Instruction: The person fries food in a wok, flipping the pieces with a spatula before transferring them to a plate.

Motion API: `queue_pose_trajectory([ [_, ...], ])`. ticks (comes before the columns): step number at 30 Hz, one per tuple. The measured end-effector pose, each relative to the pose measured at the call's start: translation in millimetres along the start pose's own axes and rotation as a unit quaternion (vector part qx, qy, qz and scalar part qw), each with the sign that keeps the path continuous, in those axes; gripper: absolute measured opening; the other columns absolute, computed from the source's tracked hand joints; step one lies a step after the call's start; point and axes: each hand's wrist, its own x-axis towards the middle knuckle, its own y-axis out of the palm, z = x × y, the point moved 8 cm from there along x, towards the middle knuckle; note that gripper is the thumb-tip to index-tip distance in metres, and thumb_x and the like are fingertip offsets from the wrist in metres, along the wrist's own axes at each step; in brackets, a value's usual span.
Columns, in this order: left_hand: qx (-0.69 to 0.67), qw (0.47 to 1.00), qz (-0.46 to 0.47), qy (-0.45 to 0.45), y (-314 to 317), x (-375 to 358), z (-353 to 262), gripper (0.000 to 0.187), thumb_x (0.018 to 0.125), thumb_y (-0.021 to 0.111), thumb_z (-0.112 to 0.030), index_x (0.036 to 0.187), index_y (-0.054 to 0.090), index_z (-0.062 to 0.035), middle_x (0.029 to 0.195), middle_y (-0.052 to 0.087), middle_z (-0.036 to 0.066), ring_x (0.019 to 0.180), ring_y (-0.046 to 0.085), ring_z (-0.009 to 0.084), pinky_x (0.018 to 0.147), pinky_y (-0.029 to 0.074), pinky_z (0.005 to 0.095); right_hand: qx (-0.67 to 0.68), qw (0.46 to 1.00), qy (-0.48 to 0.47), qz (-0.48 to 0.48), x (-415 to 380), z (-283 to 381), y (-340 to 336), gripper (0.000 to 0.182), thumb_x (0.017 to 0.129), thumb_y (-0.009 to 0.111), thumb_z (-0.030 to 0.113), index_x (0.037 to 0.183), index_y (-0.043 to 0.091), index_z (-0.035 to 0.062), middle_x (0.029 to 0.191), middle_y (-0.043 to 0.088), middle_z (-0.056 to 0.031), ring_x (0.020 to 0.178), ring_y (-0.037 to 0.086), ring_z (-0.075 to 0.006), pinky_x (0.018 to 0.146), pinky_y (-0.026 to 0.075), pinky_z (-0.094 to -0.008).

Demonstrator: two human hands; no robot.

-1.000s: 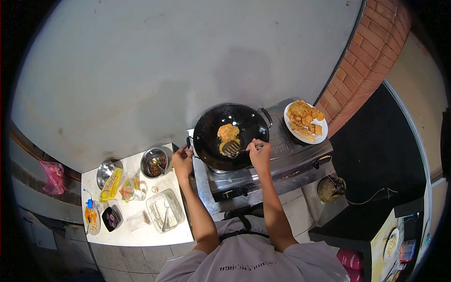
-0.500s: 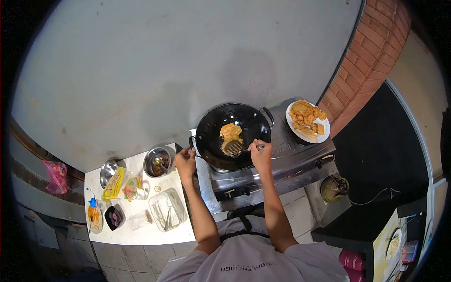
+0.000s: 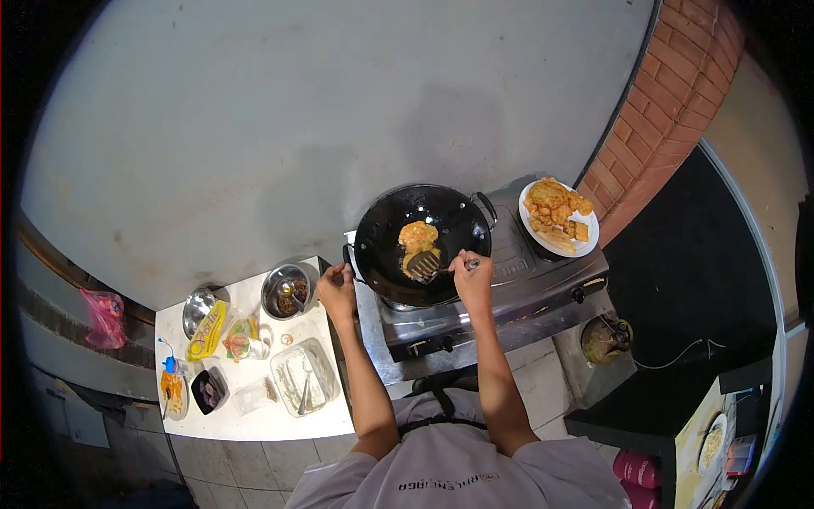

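Note:
A black wok (image 3: 381, 220) sits on the stove's left burner. Low in it lie two joined golden fritter pieces (image 3: 418, 235) with a little shiny oil around them. My right hand (image 3: 472, 276) is closed around the handle of a slotted spatula (image 3: 423, 265), whose head rests against the lower piece. At the wok's left side my left hand (image 3: 337, 294) has its fingers curled at the loop handle (image 3: 347, 254), seemingly pinching it. A white plate (image 3: 527, 223) of fried fritters (image 3: 553, 205) stands to the right of the wok.
On the white table (image 3: 203, 424) at left are a steel bowl (image 3: 286, 291) with a spoon, a yellow packet (image 3: 209, 331), a plastic tub (image 3: 325, 379) of white powder and a dark bowl (image 3: 209, 390). The steel stove (image 3: 534, 304) has front knobs. A brick column (image 3: 670, 97) rises behind right.
The view has shifted very slightly. Both hands, the spatula and the fritter pieces keep nearly the same places.

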Motion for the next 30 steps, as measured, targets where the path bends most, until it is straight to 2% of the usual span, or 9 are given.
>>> queue_pose_trajectory([
  [8, 0.004, 1.000, -0.018, 0.005, -2.0, 2.8, -0.4, 0.019, 0.077, 0.067, -0.014, 0.087, 0.067, 0.0021, 0.076, 0.067, 0.016, 0.071, 0.066, 0.0248, 0.070, 0.049, 0.0334, -0.001, 1.000, 0.000, 0.001, 1.2, -1.9, 2.2, 0.027, 0.083, 0.054, 0.009, 0.060, 0.055, -0.0041, 0.054, 0.057, -0.0153, 0.049, 0.057, -0.0249, 0.050, 0.041, -0.0363],
  [10, -0.005, 1.000, -0.014, -0.001, -2.0, 3.4, -0.4, 0.018, 0.078, 0.067, -0.014, 0.085, 0.067, 0.0024, 0.075, 0.067, 0.015, 0.070, 0.066, 0.0230, 0.068, 0.049, 0.0326, 0.010, 1.000, -0.011, -0.010, 1.7, -2.6, 2.2, 0.028, 0.085, 0.053, 0.006, 0.059, 0.057, -0.0045, 0.051, 0.055, -0.0082, 0.048, 0.050, -0.0102, 0.048, 0.038, -0.0285],
  [14, -0.009, 1.000, -0.019, 0.000, -2.6, 4.3, 0.4, 0.018, 0.077, 0.067, -0.015, 0.085, 0.067, 0.0020, 0.073, 0.067, 0.015, 0.069, 0.065, 0.0214, 0.068, 0.049, 0.0320, 0.004, 1.000, -0.009, -0.010, 2.4, -3.8, 2.2, 0.028, 0.085, 0.053, 0.006, 0.059, 0.056, -0.0043, 0.050, 0.054, -0.0081, 0.047, 0.049, -0.0103, 0.047, 0.037, -0.0290],
  [16, -0.010, 1.000, -0.008, 0.001, -1.4, 6.7, 3.3, 0.017, 0.077, 0.068, -0.015, 0.084, 0.067, 0.0013, 0.073, 0.067, 0.014, 0.068, 0.065, 0.0211, 0.068, 0.049, 0.0320, -0.017, 1.000, -0.007, 0.000, 2.3, 2.8, 1.0, 0.027, 0.083, 0.054, 0.010, 0.060, 0.056, -0.0038, 0.053, 0.056, -0.0152, 0.046, 0.054, -0.0239, 0.049, 0.039, -0.0362],
  [25, -0.022, 0.999, 0.005, -0.023, 3.9, 10.2, 13.0, 0.022, 0.076, 0.068, -0.014, 0.089, 0.067, 0.0027, 0.076, 0.068, 0.015, 0.070, 0.066, 0.0194, 0.068, 0.049, 0.0305, 0.003, 1.000, -0.004, -0.005, 1.8, 4.7, 0.8, 0.027, 0.082, 0.054, 0.009, 0.059, 0.057, -0.0042, 0.051, 0.055, -0.0143, 0.045, 0.053, -0.0208, 0.049, 0.039, -0.0358],
  [30, -0.023, 1.000, 0.005, -0.017, 2.0, 9.2, 10.1, 0.023, 0.075, 0.068, -0.015, 0.091, 0.068, 0.0026, 0.076, 0.068, 0.016, 0.070, 0.066, 0.0196, 0.069, 0.050, 0.0305, -0.005, 1.000, 0.010, 0.000, 1.9, 2.5, 2.5, 0.026, 0.083, 0.053, 0.009, 0.061, 0.058, -0.0046, 0.052, 0.056, -0.0147, 0.046, 0.054, -0.0216, 0.050, 0.040, -0.0357],
])
